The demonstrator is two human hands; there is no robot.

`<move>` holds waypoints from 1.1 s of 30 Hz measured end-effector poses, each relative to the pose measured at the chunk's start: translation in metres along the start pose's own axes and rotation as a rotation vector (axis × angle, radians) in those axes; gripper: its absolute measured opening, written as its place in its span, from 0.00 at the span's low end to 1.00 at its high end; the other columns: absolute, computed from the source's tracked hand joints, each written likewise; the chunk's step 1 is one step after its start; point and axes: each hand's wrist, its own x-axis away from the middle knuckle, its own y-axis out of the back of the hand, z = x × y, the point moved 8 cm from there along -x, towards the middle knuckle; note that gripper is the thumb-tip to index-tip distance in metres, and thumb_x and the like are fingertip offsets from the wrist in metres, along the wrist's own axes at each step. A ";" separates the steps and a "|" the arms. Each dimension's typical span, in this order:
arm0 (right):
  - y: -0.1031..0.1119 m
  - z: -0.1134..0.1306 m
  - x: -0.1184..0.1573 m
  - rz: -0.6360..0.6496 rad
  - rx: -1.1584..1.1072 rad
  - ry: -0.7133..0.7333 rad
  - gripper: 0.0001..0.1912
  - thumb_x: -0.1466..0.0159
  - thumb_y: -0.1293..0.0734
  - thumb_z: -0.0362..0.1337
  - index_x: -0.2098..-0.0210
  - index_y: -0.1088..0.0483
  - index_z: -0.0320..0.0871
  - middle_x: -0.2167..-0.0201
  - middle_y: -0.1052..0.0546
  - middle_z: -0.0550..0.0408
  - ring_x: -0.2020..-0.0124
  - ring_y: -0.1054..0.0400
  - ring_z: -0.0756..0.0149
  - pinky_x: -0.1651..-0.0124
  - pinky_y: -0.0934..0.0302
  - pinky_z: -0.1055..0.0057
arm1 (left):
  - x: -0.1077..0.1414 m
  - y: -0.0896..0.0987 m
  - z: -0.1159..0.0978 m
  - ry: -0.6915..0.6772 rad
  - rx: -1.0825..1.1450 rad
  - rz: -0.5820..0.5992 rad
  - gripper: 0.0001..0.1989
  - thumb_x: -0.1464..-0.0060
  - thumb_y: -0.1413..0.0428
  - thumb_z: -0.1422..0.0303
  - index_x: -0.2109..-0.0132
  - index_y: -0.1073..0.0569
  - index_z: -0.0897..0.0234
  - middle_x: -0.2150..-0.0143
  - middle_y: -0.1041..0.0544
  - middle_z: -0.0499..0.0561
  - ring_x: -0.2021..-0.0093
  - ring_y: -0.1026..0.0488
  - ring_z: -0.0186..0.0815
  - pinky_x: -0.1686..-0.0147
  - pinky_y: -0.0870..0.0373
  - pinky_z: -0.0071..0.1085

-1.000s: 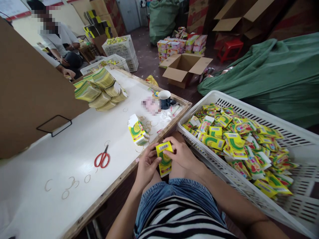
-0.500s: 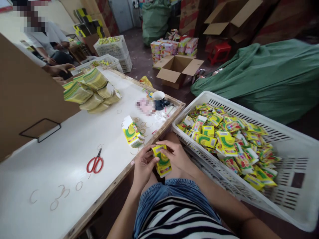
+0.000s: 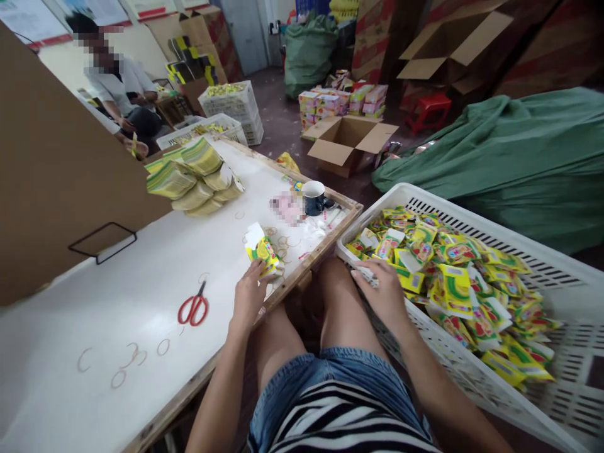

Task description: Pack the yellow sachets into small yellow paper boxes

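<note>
My left hand [image 3: 250,290] reaches over the table edge, its fingertips at the near side of a small stack of yellow-green cartons [image 3: 265,253]. Whether it grips one cannot be made out. Over the near left rim of the white crate [image 3: 472,220], my right hand [image 3: 383,286] is open, thumb and fingers apart, with nothing in it. Yellow packets [image 3: 455,283] fill much of that crate. Red-handled scissors [image 3: 193,308] lie on the white table [image 3: 155,314], and loose rubber bands [image 3: 119,378] are scattered there.
Bundled flat cartons [image 3: 198,176] are piled at the table's far side. A dark mug [image 3: 314,198] stands near its right corner. Beyond are an open cardboard box [image 3: 346,141], a red stool [image 3: 429,112] and a green sack [image 3: 504,163]. A seated person [image 3: 120,94] is at the back left.
The yellow carton that both hands held is no longer between them. My left hand moved to the stack on the table, my right hand to the crate's rim. The camera view shifted slightly.
</note>
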 end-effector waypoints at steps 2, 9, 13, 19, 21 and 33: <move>-0.031 0.007 0.009 0.103 -0.151 -0.058 0.13 0.34 0.36 0.43 0.57 0.23 0.44 0.62 0.21 0.48 0.61 0.28 0.55 0.55 0.34 0.58 | 0.001 0.001 0.003 0.006 -0.002 -0.015 0.11 0.41 0.44 0.70 0.54 0.19 0.58 0.46 0.20 0.54 0.47 0.22 0.51 0.45 0.26 0.49; -0.112 0.064 -0.006 0.212 -0.176 0.029 0.11 0.33 0.37 0.37 0.58 0.22 0.43 0.59 0.20 0.45 0.54 0.29 0.53 0.47 0.37 0.57 | 0.014 -0.005 -0.004 -0.044 0.050 0.003 0.15 0.45 0.40 0.71 0.49 0.21 0.60 0.40 0.25 0.56 0.38 0.29 0.50 0.38 0.32 0.50; -0.163 0.093 -0.026 0.310 0.028 0.047 0.17 0.35 0.32 0.37 0.48 0.26 0.42 0.49 0.24 0.41 0.47 0.34 0.47 0.42 0.41 0.51 | 0.022 -0.012 -0.001 -0.036 0.123 -0.004 0.20 0.46 0.41 0.74 0.46 0.23 0.59 0.39 0.26 0.55 0.36 0.32 0.48 0.35 0.36 0.52; -0.189 0.099 -0.023 0.347 0.051 0.005 0.17 0.35 0.34 0.32 0.47 0.27 0.41 0.51 0.25 0.42 0.48 0.36 0.48 0.44 0.41 0.53 | 0.027 -0.014 0.006 -0.010 0.214 -0.043 0.18 0.46 0.43 0.74 0.48 0.23 0.59 0.39 0.25 0.53 0.37 0.31 0.46 0.37 0.34 0.52; -0.188 0.098 -0.021 0.334 0.034 0.001 0.17 0.36 0.34 0.31 0.47 0.27 0.40 0.51 0.26 0.42 0.49 0.37 0.48 0.43 0.42 0.54 | 0.027 -0.014 0.007 -0.001 0.231 -0.060 0.17 0.45 0.43 0.73 0.49 0.22 0.58 0.40 0.25 0.53 0.37 0.30 0.47 0.37 0.33 0.51; -0.175 0.085 -0.019 0.204 -0.279 -0.119 0.09 0.34 0.38 0.35 0.59 0.27 0.40 0.62 0.21 0.47 0.62 0.31 0.59 0.54 0.36 0.63 | 0.032 0.009 0.002 0.068 0.376 -0.188 0.11 0.41 0.43 0.65 0.53 0.22 0.62 0.48 0.19 0.56 0.44 0.24 0.45 0.40 0.31 0.46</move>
